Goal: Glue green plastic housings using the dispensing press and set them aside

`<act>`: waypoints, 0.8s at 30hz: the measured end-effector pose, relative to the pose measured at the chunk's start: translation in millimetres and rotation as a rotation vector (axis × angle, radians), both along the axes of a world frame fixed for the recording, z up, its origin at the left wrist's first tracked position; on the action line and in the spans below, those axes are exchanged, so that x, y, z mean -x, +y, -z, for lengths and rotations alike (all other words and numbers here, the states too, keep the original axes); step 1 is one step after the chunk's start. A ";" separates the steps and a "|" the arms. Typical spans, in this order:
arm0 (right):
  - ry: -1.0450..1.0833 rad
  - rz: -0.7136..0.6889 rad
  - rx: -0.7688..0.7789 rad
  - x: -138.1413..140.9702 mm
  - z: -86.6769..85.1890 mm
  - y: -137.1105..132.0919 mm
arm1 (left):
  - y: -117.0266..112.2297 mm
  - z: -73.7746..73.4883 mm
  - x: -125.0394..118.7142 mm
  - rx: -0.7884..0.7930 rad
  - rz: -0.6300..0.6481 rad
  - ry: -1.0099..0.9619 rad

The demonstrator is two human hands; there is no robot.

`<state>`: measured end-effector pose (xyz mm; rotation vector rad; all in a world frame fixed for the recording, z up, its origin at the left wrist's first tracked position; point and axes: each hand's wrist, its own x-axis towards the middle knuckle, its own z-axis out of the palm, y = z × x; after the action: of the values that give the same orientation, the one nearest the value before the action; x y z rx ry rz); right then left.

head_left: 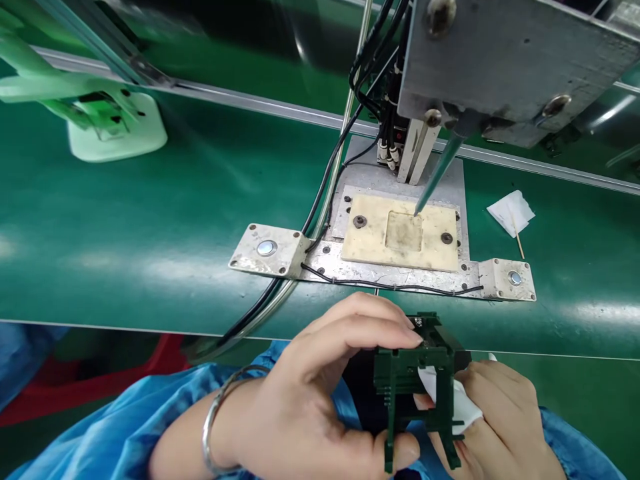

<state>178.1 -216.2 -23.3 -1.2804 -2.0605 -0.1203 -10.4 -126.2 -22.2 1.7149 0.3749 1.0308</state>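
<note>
Green bench (150, 233) behind dark frame (400, 373) between left thumb (363, 450) and fingers (370, 330).

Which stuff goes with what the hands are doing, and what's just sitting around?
Seems part of the job:
- dark green frame, in the left hand
- white cloth, in the right hand

Seems just there, untouched:
- white wipe and thin stick, on the bench
- pale green stand
- metal machine

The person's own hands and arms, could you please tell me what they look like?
The left hand and right hand are ungloved. A silvery bangle circles the left wrist. The left sleeve and right sleeve are loose, wrinkled, bright blue fabric.
</note>
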 end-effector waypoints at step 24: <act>-0.160 -0.095 0.109 -2.9 -16.6 0.4 | -4.2 0.3 -4.5 0.062 -0.082 0.014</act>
<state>181.0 -215.8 -6.7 -1.2705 -2.2881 -0.0696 -6.0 -130.4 -22.6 1.6638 0.4851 1.0563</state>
